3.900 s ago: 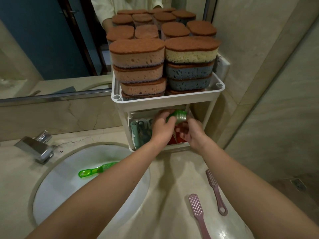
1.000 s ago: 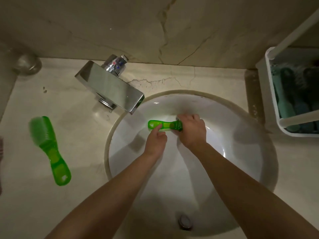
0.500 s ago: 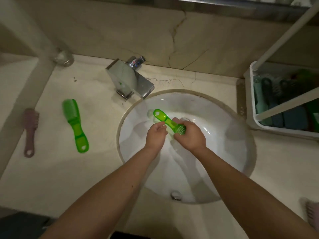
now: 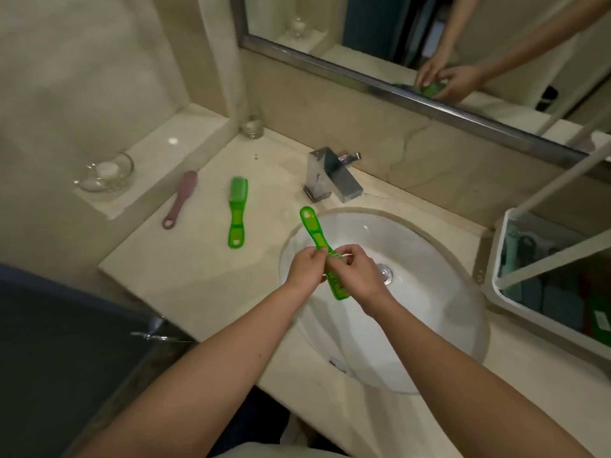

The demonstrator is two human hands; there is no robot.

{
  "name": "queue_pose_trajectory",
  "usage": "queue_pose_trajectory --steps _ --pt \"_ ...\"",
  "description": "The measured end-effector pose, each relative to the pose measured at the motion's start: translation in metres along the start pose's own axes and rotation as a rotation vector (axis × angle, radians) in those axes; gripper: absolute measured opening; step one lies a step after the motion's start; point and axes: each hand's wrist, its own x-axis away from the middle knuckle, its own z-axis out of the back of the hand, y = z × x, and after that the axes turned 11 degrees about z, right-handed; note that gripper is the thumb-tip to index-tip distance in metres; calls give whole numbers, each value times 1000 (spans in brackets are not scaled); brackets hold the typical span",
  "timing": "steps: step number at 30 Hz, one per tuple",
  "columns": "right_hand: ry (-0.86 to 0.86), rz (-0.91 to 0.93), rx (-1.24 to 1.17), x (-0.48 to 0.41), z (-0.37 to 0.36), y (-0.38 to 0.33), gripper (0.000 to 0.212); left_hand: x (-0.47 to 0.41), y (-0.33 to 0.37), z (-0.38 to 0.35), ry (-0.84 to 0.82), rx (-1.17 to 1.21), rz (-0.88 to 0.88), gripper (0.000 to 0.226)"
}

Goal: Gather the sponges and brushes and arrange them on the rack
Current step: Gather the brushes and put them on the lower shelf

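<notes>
Green translucent plastic sits between both my hands: the held brush (image 4: pixel 325 259) is pinched near its middle, my left hand (image 4: pixel 305 267) closed on it from one side and my right hand (image 4: pixel 358 272) closed on it from the other, handle end pointing up and away toward the faucet (image 4: pixel 330 175), bristle end hanging toward me. It hovers above the sink (image 4: pixel 429 325), clear of the basin. My worry from here is the grip itself: both holds are fingertip pinches on smooth, possibly wet plastic, so a careless hand-over to one hand could let it slip into the basin. Swinging it right toward the rack (image 4: pixel 496 259), I could also clip the white rim or the slanted post and knock it loose. The lower tray looks crowded with brushes already, so forcing this one in may jam or tip the others. Two more wait on the counter (image 4: pixel 198 259) to the left, well apart from the sink: a second green brush (image 4: pixel 237 211) and, just beside it, a pink brush (image 4: pixel 180 200). The counter is pale polished stone, with a glass dish (image 4: pixel 105 173) on a raised ledge, a small glass (image 4: pixel 253 127) in the corner, and a framed mirror (image 4: pixel 429 44) along the cracked stone backsplash. Lighting is dim.
</notes>
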Motion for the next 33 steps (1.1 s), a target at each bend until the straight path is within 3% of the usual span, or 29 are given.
queue_pose_trajectory --steps 8,13,16,22,25,29,33 --pt "-141 55 -121 -31 -62 -49 11 -10 30 77 222 14 -65 24" --pt "-172 64 -155 -66 -107 -73 13 -32 41 138 357 97 -83 23" --pt "-124 98 -56 -95 -138 -78 11 -44 46 175 355 203 -68 21" --pt "-112 111 374 -141 -189 -81 57 -70 53 219 333 250 -19 17" --pt "-68 116 553 -154 -203 -79 67 -76 56 227 334 256 0 19" --pt "-47 114 687 -165 -213 -74 69 -83 57 234 288 323 41 20" --pt "-82 106 766 -165 -216 -73 49 -90 56 239 251 387 82 23"
